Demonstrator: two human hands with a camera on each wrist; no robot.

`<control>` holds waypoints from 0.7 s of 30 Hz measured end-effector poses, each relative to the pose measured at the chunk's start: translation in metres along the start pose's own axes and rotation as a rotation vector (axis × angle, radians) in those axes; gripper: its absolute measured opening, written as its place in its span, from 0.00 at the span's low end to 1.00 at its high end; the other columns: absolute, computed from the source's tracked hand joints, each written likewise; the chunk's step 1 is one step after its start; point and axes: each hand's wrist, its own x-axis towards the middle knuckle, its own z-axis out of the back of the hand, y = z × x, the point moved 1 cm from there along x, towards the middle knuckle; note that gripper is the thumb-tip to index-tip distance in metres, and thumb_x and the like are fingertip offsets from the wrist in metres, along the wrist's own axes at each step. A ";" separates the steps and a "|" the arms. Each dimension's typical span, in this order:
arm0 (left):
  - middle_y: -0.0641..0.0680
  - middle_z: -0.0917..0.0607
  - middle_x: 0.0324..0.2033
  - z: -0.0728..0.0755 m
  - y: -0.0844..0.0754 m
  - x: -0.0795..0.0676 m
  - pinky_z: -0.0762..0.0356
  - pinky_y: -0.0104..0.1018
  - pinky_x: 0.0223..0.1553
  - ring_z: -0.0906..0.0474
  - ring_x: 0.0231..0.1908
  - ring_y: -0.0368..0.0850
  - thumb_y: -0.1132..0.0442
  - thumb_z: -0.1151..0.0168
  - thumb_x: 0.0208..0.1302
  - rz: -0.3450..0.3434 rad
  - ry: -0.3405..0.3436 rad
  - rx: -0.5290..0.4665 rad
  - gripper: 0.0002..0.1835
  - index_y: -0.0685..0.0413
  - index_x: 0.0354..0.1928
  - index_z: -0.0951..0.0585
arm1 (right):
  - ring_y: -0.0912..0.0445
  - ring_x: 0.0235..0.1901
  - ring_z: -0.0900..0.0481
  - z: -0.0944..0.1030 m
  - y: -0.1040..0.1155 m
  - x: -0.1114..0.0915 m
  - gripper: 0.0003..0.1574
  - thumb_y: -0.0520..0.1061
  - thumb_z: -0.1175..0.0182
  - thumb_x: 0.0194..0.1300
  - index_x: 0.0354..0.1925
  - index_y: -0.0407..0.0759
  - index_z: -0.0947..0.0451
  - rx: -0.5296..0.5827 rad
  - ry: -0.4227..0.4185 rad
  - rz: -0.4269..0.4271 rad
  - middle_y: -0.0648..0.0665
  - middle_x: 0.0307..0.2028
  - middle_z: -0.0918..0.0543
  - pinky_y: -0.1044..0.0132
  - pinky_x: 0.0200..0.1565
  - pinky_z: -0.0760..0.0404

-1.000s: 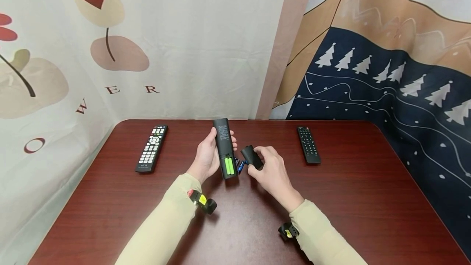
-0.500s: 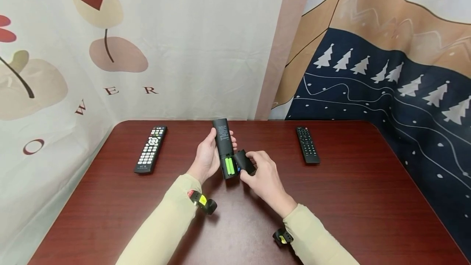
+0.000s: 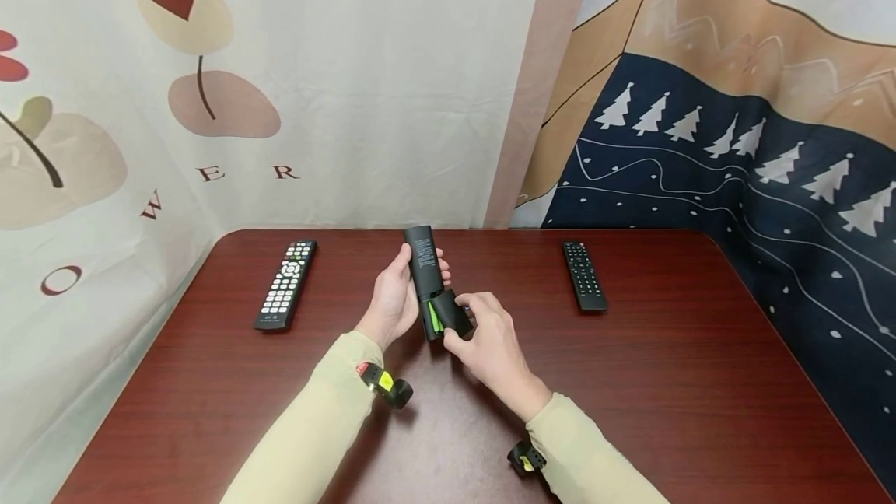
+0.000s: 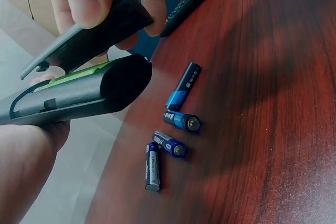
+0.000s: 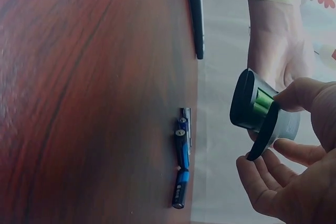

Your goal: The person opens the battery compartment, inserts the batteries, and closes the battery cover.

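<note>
My left hand (image 3: 392, 298) grips a black remote control (image 3: 423, 255) above the table, back side up and its battery bay uncovered. Green batteries (image 3: 435, 317) lie in the bay, partly hidden. Between the thumb and fingers of my right hand (image 3: 493, 352) is the black battery cover (image 3: 453, 313), tilted over the bay. In the left wrist view the cover (image 4: 100, 40) slants above the remote (image 4: 79, 95), with a gap at the near end. The right wrist view shows the cover (image 5: 266, 132) edge-on beside the green battery (image 5: 262, 102).
Several loose blue batteries (image 4: 184, 85) lie on the table below the hands. A black remote with white buttons (image 3: 287, 285) rests at the left, a smaller black remote (image 3: 585, 276) at the right. Printed curtains (image 3: 392, 84) hang behind the dark red table (image 3: 665, 379).
My right hand has moved left with the battery cover, from beside the remote to over its bay, now hiding part of the green batteries. My left hand and the remote have stayed in place.
</note>
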 end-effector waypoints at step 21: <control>0.57 0.21 0.43 -0.001 0.001 0.000 0.36 0.52 0.70 0.21 0.48 0.51 0.46 0.72 0.85 -0.016 -0.016 -0.014 0.30 0.66 0.65 0.33 | 0.46 0.39 0.18 -0.014 0.010 -0.003 0.26 0.38 0.27 0.51 0.50 0.34 0.19 -0.008 -0.005 -0.051 0.38 0.43 0.20 0.60 0.40 0.18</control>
